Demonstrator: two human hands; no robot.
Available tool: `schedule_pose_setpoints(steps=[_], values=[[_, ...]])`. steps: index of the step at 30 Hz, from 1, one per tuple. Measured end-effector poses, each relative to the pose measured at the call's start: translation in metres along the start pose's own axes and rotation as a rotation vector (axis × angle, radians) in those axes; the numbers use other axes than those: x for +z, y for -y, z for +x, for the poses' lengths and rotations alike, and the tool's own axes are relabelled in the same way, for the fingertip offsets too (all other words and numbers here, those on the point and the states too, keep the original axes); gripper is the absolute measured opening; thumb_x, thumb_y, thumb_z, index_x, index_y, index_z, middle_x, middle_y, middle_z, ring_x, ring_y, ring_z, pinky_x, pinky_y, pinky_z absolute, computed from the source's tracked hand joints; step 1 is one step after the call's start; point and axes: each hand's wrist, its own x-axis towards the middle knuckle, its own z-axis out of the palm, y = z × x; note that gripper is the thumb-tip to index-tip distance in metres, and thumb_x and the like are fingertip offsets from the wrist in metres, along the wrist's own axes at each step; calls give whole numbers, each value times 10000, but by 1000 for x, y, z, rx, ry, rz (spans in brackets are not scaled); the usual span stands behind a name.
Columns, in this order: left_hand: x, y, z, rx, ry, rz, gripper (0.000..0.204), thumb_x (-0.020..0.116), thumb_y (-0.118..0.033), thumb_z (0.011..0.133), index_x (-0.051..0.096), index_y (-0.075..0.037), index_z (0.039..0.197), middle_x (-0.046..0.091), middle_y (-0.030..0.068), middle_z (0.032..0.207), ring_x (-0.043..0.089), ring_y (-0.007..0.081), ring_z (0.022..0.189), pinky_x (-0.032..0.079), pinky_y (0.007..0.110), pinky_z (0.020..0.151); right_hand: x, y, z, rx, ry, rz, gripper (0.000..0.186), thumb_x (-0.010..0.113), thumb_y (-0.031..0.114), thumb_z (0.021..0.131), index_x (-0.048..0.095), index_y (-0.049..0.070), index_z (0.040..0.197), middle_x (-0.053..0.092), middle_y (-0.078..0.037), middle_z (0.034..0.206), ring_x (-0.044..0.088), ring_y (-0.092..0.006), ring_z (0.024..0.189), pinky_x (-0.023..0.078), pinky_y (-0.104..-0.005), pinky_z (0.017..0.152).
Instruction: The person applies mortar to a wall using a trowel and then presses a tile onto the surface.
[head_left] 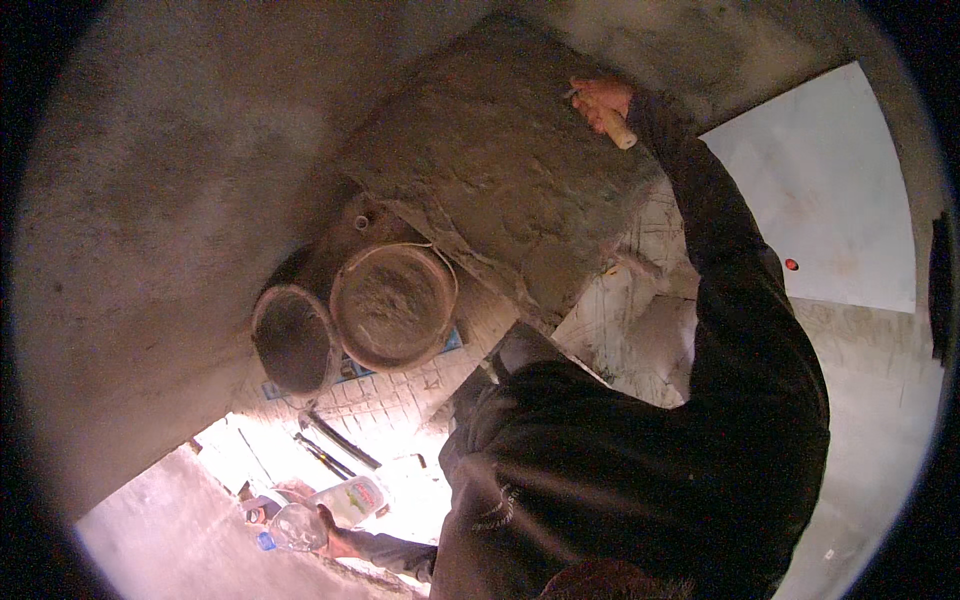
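My right hand (603,103), arm stretched far forward, is closed round the pale wooden handle (622,135) of what looks like a trowel; its blade cannot be made out. It is over the far right part of a broad patch of wet-looking grey-brown mortar (480,150). Low on the left, my left hand (338,537) grips a clear plastic bottle (297,528) with a blue cap, which lies tilted to the left. Right beside that bottle is a whitish bottle (352,500) with a coloured label.
A round bucket (338,325) holding mortar stands left of centre, with a darker bucket (262,345) against it. Long dark-handled tools (340,440) lie on the brightly lit floor below them. A large white panel (820,190) is on the right. Bare plastered wall (180,250) rises on the left.
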Motion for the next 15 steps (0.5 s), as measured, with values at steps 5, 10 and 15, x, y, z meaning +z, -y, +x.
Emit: schedule_pose_setpoints(steps=[5,10,15], values=[[-1,-1,-8,-28,-17,9,505,823,-76,697,603,54,1133,661,170,1098,653,267,934,573,405,809,98,-9,-29,-87,-543,-833,411,521,502,963,601,101,1003,578,-43,676,573,-205,515,497,-374,476],[3,-3,-22,-62,-37,3,470,820,-69,705,621,67,1108,668,176,1082,659,269,917,582,410,792,76,38,-2,-218,-627,-1424,481,520,570,931,614,105,1008,585,-44,686,588,-213,561,502,-412,522],[-17,-4,-35,-106,-102,22,436,817,-62,712,638,81,1084,675,182,1066,665,270,900,591,414,776,6,118,60,60,-634,-1178,547,517,645,897,626,119,997,594,-39,698,597,-218,614,501,-459,584]])
